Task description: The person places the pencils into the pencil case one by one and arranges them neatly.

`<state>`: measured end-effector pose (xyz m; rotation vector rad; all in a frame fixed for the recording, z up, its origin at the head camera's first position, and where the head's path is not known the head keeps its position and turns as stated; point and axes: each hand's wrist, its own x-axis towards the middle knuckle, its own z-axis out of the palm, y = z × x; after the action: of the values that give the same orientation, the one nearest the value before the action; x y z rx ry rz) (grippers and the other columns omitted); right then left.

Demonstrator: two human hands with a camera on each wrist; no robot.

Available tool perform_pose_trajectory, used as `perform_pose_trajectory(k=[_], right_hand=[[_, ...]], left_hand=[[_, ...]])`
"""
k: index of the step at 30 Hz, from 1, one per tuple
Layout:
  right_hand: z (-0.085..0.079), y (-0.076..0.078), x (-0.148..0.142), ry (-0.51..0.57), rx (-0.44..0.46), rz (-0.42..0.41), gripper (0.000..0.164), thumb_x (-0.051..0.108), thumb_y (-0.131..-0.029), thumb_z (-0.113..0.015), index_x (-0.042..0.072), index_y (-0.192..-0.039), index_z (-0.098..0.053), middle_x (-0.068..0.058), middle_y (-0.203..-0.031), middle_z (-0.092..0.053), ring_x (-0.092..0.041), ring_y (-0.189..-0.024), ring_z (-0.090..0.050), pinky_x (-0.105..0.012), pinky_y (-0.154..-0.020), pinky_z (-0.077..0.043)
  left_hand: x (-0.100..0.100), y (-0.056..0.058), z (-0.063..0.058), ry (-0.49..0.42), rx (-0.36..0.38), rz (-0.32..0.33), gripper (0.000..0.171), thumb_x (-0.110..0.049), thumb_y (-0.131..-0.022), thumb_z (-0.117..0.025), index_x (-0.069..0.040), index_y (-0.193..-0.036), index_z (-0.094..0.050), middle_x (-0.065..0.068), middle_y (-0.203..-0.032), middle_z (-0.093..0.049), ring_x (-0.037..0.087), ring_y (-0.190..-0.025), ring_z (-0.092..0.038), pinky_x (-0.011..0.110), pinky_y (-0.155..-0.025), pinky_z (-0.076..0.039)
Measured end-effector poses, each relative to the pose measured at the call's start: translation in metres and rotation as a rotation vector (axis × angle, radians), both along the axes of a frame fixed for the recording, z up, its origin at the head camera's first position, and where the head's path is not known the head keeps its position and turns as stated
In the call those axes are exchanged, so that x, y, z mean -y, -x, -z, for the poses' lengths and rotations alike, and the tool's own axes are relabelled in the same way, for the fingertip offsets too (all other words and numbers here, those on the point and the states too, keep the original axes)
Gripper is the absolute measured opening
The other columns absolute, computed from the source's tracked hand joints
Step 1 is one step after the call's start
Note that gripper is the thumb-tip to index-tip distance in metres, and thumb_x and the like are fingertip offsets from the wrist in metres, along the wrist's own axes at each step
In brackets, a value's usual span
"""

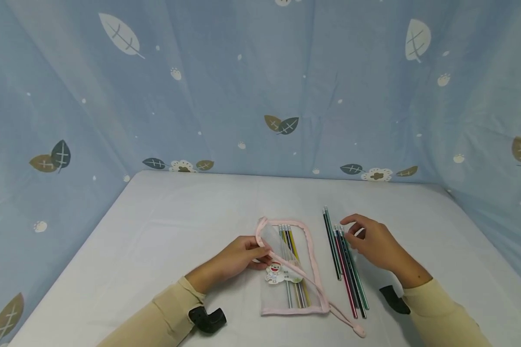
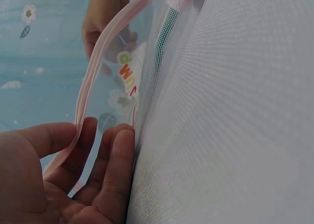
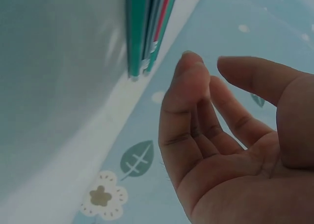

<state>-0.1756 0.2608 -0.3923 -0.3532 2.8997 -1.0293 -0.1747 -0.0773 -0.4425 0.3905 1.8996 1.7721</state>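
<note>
A clear mesh pencil pouch (image 1: 274,298) with pink trim lies on the table, several pencils (image 1: 301,295) inside it and a cartoon patch (image 1: 274,273) on its front. My left hand (image 1: 243,254) pinches the pink edge between thumb and fingers, lifting the top layer; the left wrist view shows the pink trim (image 2: 91,74) held there. My right hand (image 1: 373,242) hovers by the upper ends of several loose pencils (image 1: 351,277), dark, green and red. In the right wrist view its bent fingers (image 3: 184,94) and thumb stand apart with nothing between them.
Two more dark green pencils (image 1: 331,241) lie just left of the loose group. A pink wrist strap (image 1: 347,322) trails from the pouch's lower right corner toward the pencils' lower ends. Behind the white table (image 1: 191,207) hangs a blue patterned curtain (image 1: 226,86).
</note>
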Motion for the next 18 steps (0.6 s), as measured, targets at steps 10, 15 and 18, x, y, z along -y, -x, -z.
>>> perform_pose_trajectory(k=[10, 15, 18], right_hand=[[0.0082, 0.0058, -0.0074, -0.017, 0.107, -0.026, 0.038, 0.007, -0.095, -0.061, 0.003, -0.132, -0.051, -0.012, -0.098, -0.063, -0.017, -0.074, -0.06, -0.029, -0.058, -0.053], [0.0089, 0.0071, -0.0095, -0.031, 0.149, -0.035, 0.043, 0.007, -0.094, -0.063, 0.003, -0.134, -0.048, -0.011, -0.097, -0.063, -0.017, -0.075, -0.061, -0.029, -0.061, -0.053], [0.0097, 0.0074, -0.0111, -0.033, 0.174, -0.045, 0.047, 0.006, -0.093, -0.066, 0.003, -0.136, -0.046, -0.01, -0.096, -0.063, -0.016, -0.074, -0.061, -0.029, -0.06, -0.052]], left_hand=[[0.0011, 0.0013, 0.0025, 0.003, -0.001, 0.004, 0.028, -0.013, -0.102, -0.056, 0.012, -0.111, -0.063, 0.013, -0.099, -0.071, 0.013, -0.091, -0.068, 0.033, -0.09, -0.061], [0.0008, 0.0015, 0.0013, 0.001, -0.001, 0.006, 0.028, -0.013, -0.102, -0.056, 0.013, -0.112, -0.062, 0.014, -0.1, -0.071, 0.014, -0.092, -0.067, 0.034, -0.091, -0.061], [0.0007, 0.0014, 0.0, 0.0, 0.003, 0.009, 0.028, -0.012, -0.102, -0.055, 0.013, -0.112, -0.062, 0.013, -0.099, -0.07, 0.014, -0.092, -0.067, 0.034, -0.091, -0.061]])
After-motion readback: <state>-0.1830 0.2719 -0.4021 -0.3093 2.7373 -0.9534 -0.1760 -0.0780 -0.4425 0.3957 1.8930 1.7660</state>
